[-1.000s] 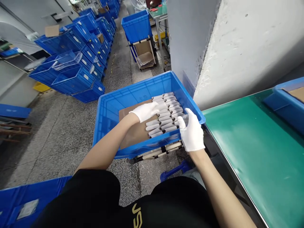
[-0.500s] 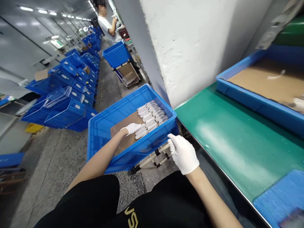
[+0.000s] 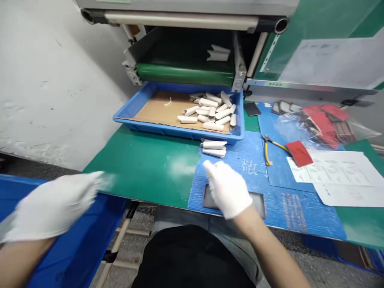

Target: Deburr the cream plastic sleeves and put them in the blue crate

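Both hands have come away from the stacked rows, and the head view now faces a green bench [image 3: 141, 170]. The left hand [image 3: 52, 208], white-gloved and blurred, is open and flat, holding nothing that shows, above a blue crate [image 3: 78, 240] at the bench edge. The right hand [image 3: 228, 190], also gloved, hovers partly open and seemingly empty over a blue corrugated mat [image 3: 312, 218], just beside three white tubes [image 3: 213, 148] lying on the mat. More white tubes [image 3: 208, 112] lie loose on cardboard [image 3: 156, 108] in a shallow blue tray [image 3: 177, 130]. Yellow-handled pliers [image 3: 268, 150], a red card [image 3: 299, 153] and printed papers [image 3: 339, 172] lie further right.
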A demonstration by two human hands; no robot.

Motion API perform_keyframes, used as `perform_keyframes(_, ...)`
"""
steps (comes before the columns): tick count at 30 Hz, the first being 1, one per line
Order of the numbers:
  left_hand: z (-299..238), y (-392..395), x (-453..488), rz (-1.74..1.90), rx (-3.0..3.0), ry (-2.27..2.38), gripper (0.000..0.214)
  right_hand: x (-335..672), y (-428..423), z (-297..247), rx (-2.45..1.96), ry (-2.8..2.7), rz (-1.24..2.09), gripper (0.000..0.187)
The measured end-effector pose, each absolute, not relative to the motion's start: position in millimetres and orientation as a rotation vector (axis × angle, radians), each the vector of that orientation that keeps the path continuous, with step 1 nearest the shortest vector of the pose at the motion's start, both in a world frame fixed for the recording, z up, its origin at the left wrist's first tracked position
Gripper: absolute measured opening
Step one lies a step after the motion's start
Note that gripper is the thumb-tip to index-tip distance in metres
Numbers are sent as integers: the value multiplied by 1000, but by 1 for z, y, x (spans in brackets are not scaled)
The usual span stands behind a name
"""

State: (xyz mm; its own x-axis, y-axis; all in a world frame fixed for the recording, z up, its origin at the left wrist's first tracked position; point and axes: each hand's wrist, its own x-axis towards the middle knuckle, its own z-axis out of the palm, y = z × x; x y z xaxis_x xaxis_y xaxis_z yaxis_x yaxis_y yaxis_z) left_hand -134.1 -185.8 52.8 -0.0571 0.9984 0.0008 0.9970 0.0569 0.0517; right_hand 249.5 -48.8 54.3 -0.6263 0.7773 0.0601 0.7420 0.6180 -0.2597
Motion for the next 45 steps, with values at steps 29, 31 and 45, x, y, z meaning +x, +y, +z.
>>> perform_keyframes(29,30,-50,76,550,2103,1369,30,361,-34,6,-1143,-1928,1122,39)
perform_keyframes(31,33,-66,74,403,2156,1345,21,392,-48,12,-1324,-2181,1010,35)
perform_keyframes(45,72,-57,130,-522,2759,1186,31,379,-31,79,-1325,-3395,99,44)
